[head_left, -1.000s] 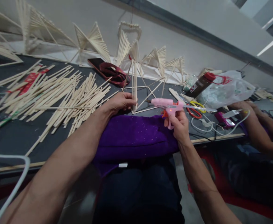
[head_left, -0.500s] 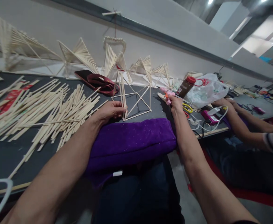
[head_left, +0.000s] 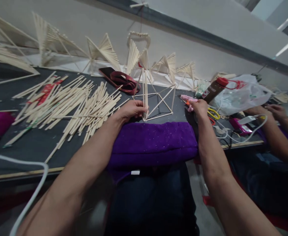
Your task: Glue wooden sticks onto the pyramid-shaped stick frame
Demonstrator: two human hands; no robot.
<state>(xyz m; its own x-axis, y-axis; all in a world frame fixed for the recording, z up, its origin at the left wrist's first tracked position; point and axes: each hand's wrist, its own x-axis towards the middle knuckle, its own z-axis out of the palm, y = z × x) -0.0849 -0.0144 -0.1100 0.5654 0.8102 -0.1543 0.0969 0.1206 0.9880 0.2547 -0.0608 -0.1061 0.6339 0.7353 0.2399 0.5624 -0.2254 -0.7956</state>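
My left hand [head_left: 135, 109] pinches the upright sticks at the near left corner of a small stick frame [head_left: 159, 116], which stands on the dark table [head_left: 57, 154]. To the right of the frame, my right hand [head_left: 198, 107] is closed round a pink glue gun [head_left: 187, 98], whose nozzle points left. A purple cushion [head_left: 154, 139] lies between my forearms at the table edge. Left of my left hand is a wide pile of loose wooden sticks [head_left: 77, 106].
Fan-shaped stick models [head_left: 104, 49] line the wall. Behind the frame lies a dark red strap [head_left: 124, 82]. At right are a brown bottle [head_left: 213, 90], a plastic bag [head_left: 242, 95], yellow-handled scissors [head_left: 213, 113], white cables and another person's hands [head_left: 277, 113].
The camera view has turned left, so the scene sits further right and a magenta box shows at the left edge. Both hands keep their hold.
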